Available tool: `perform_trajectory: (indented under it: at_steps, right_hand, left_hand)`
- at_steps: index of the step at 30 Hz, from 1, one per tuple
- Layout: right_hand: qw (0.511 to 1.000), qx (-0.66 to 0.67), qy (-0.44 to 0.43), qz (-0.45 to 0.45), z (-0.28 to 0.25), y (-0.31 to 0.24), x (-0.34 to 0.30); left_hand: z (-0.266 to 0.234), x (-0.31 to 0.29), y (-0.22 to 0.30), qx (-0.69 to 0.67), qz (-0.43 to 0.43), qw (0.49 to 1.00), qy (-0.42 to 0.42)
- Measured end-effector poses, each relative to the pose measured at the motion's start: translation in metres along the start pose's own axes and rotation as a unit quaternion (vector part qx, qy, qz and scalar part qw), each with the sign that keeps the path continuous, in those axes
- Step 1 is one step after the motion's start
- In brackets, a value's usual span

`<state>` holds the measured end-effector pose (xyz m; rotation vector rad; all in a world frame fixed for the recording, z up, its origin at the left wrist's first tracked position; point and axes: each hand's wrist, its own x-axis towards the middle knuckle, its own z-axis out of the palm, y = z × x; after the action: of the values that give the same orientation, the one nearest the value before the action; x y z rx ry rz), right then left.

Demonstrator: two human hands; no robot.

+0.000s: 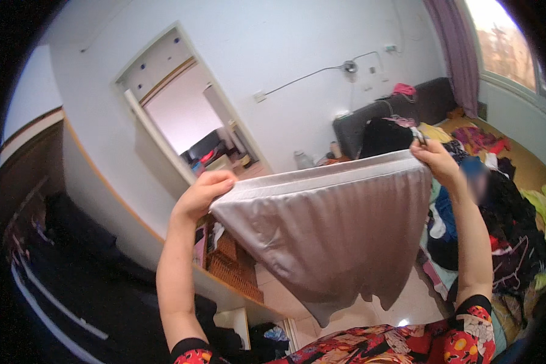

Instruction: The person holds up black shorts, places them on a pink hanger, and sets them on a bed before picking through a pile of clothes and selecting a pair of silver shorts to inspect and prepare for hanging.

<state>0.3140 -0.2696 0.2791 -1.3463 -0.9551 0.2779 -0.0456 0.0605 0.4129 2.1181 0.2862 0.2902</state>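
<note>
A satiny grey-brown skirt [340,236] with a pale waistband hangs stretched out between my raised hands. Closed on the left end of the waistband is my left hand [205,193], thumb along the top. My right hand [438,159] grips the other end, held somewhat higher, so the waistband slopes up to the right. A small dark object [420,139] shows at the right fingertips; I cannot make out its kind. The skirt's lower edge dips unevenly above the tiled floor [346,316].
Clothes [509,206] lie heaped on a bed with a dark headboard [400,109] at the right. To the left, dark garments [79,236] fill an open wardrobe. A wicker basket [232,267] sits on a shelf below my left hand. Beyond is a doorway [188,109].
</note>
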Motion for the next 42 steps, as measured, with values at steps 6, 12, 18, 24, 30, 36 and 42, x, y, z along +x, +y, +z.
perform_trajectory:
  at_steps: [6, 12, 18, 24, 30, 36, 42]
  right_hand:
    - [1.0, -0.008, -0.016, 0.0, 0.008, 0.007, 0.01]
    - [0.997, -0.061, -0.05, -0.003, 0.055, -0.011, 0.025]
    - [0.982, -0.107, -0.118, -0.105, 0.095, -0.028, 0.036]
    - [0.976, 0.009, -0.186, -0.11, 0.189, -0.075, 0.016]
    - [0.984, 0.038, -0.154, -0.083, 0.177, -0.069, 0.015]
    - [0.996, 0.059, -0.02, -0.066, 0.096, -0.05, 0.025]
    - [0.996, 0.055, 0.02, -0.068, 0.057, -0.028, 0.018]
  left_hand:
    - [-0.002, -0.001, 0.003, -0.016, -0.002, 0.999, -0.033]
    - [0.005, 0.009, 0.011, -0.024, 0.046, 0.997, -0.058]
    - [0.037, 0.039, 0.021, -0.07, 0.085, 0.991, -0.075]
    - [0.074, 0.055, 0.027, -0.004, 0.053, 0.996, -0.077]
    - [0.075, 0.043, 0.028, 0.052, 0.041, 0.992, -0.104]
    - [0.024, -0.002, 0.016, 0.076, 0.0, 0.996, -0.048]
    - [-0.024, -0.044, -0.007, 0.043, 0.006, 0.999, 0.024]
